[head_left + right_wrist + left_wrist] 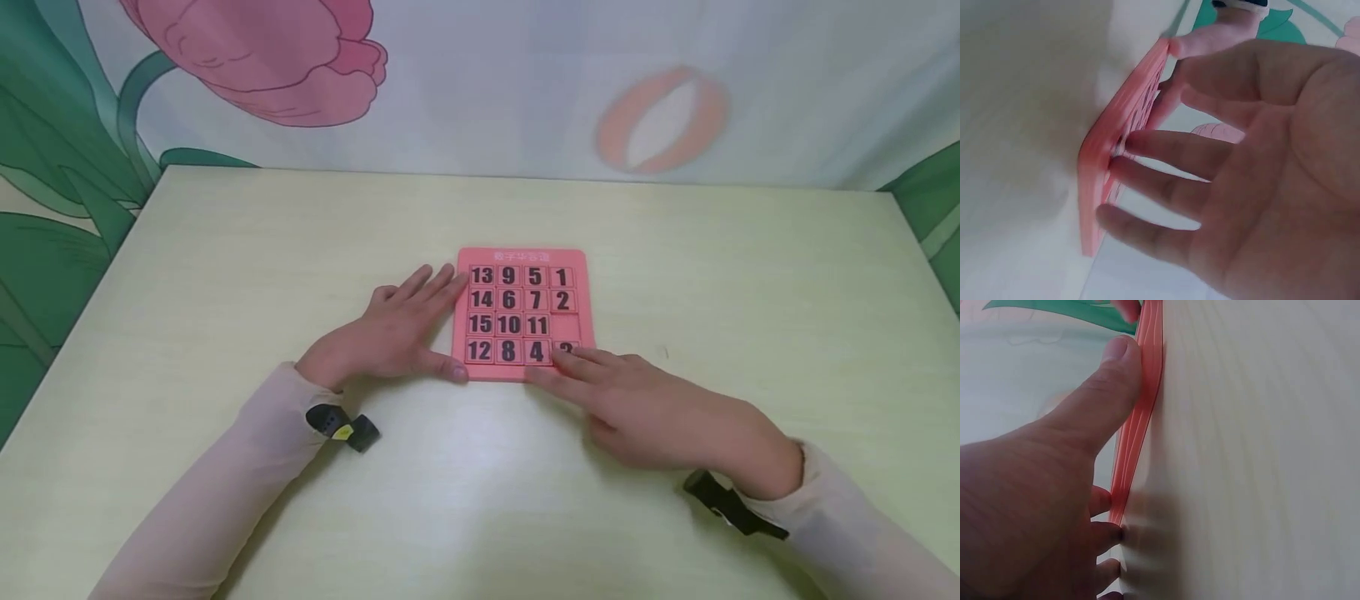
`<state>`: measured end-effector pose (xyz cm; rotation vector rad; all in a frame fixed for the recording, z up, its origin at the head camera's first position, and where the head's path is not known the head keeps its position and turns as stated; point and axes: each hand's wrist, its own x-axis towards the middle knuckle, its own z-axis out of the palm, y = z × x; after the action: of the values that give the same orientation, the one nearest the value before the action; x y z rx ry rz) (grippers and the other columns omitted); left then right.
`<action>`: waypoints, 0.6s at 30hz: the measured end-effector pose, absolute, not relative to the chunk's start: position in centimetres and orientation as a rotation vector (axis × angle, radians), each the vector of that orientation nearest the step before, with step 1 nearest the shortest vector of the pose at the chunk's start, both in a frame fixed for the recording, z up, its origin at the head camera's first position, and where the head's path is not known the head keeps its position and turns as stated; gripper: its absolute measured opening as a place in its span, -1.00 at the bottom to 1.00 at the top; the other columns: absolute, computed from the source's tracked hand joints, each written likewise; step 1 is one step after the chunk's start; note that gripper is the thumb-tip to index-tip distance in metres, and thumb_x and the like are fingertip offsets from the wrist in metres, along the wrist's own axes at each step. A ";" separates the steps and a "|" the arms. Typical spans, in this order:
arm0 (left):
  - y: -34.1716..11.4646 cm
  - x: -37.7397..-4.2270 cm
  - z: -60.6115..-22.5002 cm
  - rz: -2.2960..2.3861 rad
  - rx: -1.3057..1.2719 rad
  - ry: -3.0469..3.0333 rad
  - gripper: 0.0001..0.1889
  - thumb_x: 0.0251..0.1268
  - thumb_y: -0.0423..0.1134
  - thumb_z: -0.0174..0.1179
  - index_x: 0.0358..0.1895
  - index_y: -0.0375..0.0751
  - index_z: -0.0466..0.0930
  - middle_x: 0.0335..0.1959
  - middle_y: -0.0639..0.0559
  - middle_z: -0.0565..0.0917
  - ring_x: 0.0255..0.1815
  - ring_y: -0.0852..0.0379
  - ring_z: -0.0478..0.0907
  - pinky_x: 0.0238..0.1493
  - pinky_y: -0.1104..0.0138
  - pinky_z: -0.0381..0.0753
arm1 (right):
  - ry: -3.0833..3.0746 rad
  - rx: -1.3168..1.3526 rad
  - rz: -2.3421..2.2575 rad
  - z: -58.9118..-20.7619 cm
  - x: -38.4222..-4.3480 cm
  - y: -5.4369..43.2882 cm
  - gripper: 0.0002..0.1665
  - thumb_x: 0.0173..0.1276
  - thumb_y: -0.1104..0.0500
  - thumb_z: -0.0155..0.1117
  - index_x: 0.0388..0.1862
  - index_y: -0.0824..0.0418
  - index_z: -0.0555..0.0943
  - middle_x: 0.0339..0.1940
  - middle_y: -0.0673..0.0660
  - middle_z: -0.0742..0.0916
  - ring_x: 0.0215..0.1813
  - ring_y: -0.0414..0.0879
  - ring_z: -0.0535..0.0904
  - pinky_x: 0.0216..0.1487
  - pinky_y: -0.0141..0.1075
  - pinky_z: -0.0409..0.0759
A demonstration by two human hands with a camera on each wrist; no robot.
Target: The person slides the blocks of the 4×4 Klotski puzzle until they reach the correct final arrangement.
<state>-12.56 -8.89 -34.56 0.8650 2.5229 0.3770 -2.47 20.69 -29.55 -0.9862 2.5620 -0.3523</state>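
Note:
A pink sliding number puzzle [521, 372] lies flat on the table, its tiles marked with black numbers. The rightmost slot of its third row [565, 327] holds no tile. Below that slot, the tile in the lower right corner is partly covered by fingertips. My left hand [393, 333] is spread along the puzzle's left side, with the thumb [1119, 362] at the near corner and fingertips by the left edge. My right hand [645, 408] reaches in from the lower right, its fairly straight fingers [1160, 150] touching the near right corner.
The pale wooden table [300, 225] extends around the puzzle. A curtain [487, 92] with printed flowers and green leaves hangs behind the far edge. Black straps with small devices sit at the left wrist [341, 425] and right wrist [735, 504].

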 end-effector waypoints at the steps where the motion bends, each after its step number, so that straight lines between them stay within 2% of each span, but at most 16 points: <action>1: -8.9 -12.6 -34.6 0.375 0.865 2.523 0.28 0.11 0.46 0.27 0.67 -0.07 -0.33 0.67 -0.07 -0.31 0.63 -0.15 -0.45 0.44 -0.18 -0.06 | 2.574 -0.989 -0.375 -29.5 -2.6 20.8 -0.22 0.41 0.36 0.11 0.59 -0.02 0.31 0.52 0.29 0.38 0.50 0.25 0.28 0.29 0.24 0.37; 5: -8.8 -12.7 -34.4 0.369 0.869 2.526 0.29 0.09 0.48 0.27 0.67 -0.07 -0.33 0.67 -0.08 -0.32 0.63 -0.16 -0.45 0.43 -0.18 -0.06 | 2.629 -0.951 -0.415 -29.8 -4.0 21.0 -0.32 0.48 0.24 0.19 0.56 0.06 0.36 0.56 0.26 0.34 0.55 0.21 0.20 0.35 0.23 0.30; 11: -8.9 -12.7 -34.5 0.371 0.870 2.536 0.31 0.06 0.47 0.29 0.67 -0.09 -0.32 0.67 -0.10 -0.30 0.63 -0.16 -0.43 0.42 -0.18 -0.04 | 2.605 -0.780 -0.383 -30.8 -6.3 20.7 -0.19 0.54 -0.01 0.20 0.66 0.02 0.14 0.65 0.28 0.08 0.64 0.19 -0.10 0.45 0.28 0.04; 18: -8.9 -12.6 -34.8 0.369 0.873 2.532 0.30 0.08 0.49 0.26 0.67 -0.07 -0.33 0.67 -0.08 -0.31 0.63 -0.14 -0.45 0.43 -0.17 -0.06 | 2.560 -0.760 -0.335 -30.4 -5.9 20.5 -0.12 0.50 -0.06 0.26 0.66 0.00 0.12 0.64 0.30 0.10 0.64 0.20 -0.09 0.43 0.32 0.03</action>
<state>-12.62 -8.91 -34.77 0.8729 2.5321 0.3690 -5.94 20.52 -30.41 -0.7600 2.5596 -0.3348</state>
